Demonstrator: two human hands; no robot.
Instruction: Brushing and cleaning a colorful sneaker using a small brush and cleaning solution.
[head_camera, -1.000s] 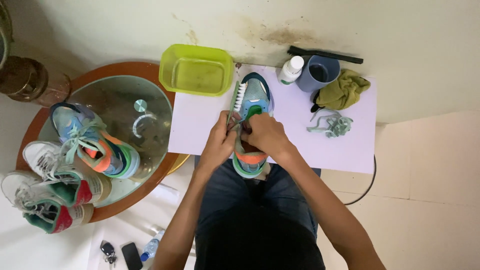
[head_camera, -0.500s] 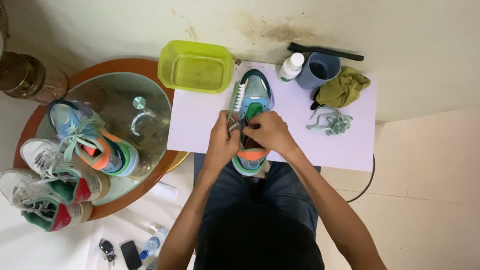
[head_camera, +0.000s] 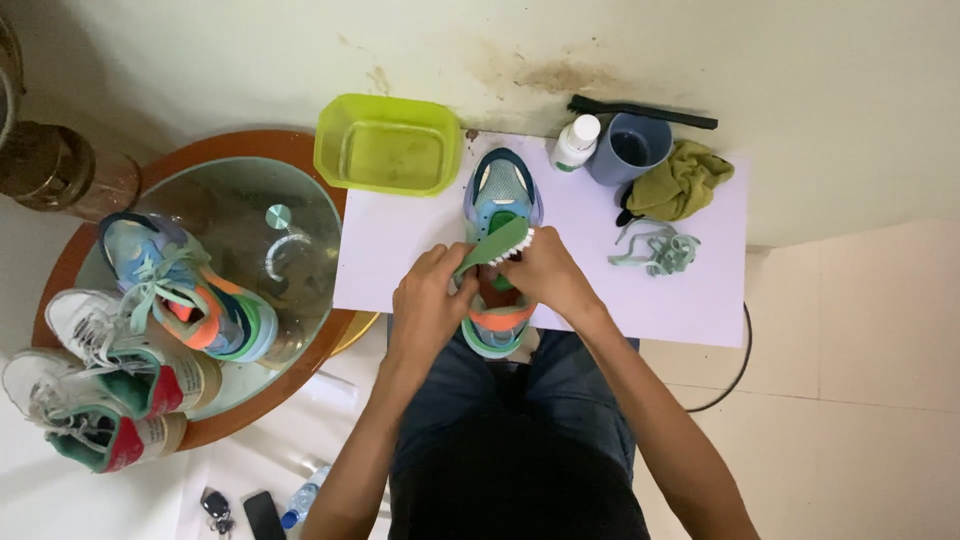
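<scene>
- On the white worktop (head_camera: 400, 250), the shoe (head_camera: 503, 195) lies toe away from us, heel at the near edge.
- Our right hand (head_camera: 545, 275) has its fingers closed on the green brush (head_camera: 495, 245); our left hand (head_camera: 428, 300) curls around the shoe's side, steadying it.
- We judge short strokes best, bristles flat, the shoe pinned firmly.

both hands (head_camera: 490, 285) together, fingers curled, forearms converging
</scene>
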